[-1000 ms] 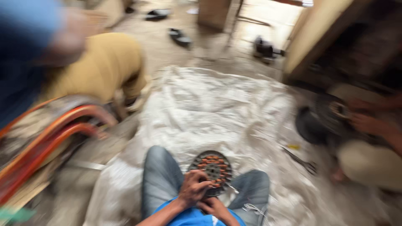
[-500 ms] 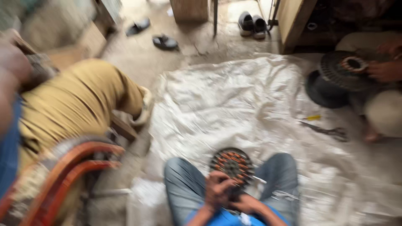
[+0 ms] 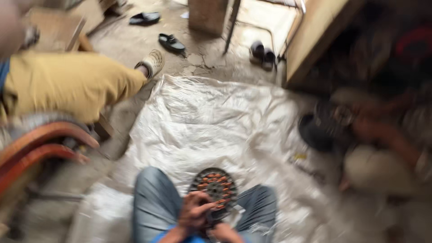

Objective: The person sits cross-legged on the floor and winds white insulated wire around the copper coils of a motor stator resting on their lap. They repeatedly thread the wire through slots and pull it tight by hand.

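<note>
At nine o'clock sits a co-worker in mustard-yellow trousers point(image 3: 67, 83), one beige sandal point(image 3: 153, 62) showing, with a curved orange-red frame point(image 3: 42, 144) just below. At the top edge, eleven to one o'clock, four dark slippers lie on the cracked floor: two apart point(image 3: 171, 42), two side by side point(image 3: 262, 53).

In the middle spreads one crumpled white plastic sheet point(image 3: 216, 121). At six o'clock, between the person's two jeans-clad knees point(image 3: 155, 202), stands one round dark metal disc ringed with copper-coloured coils point(image 3: 213, 186). The left hand point(image 3: 195, 211) lies curled against its lower edge, fingers pressed to the coils; the right hand point(image 3: 222, 231) sits beneath it, its grip too hidden to tell.

The step in hand looks like working on the coil windings; the next move probably calls for fine fingertip control with the disc held steady.

At three o'clock another person, blurred, holds a second dark round part point(image 3: 324, 128).
</note>
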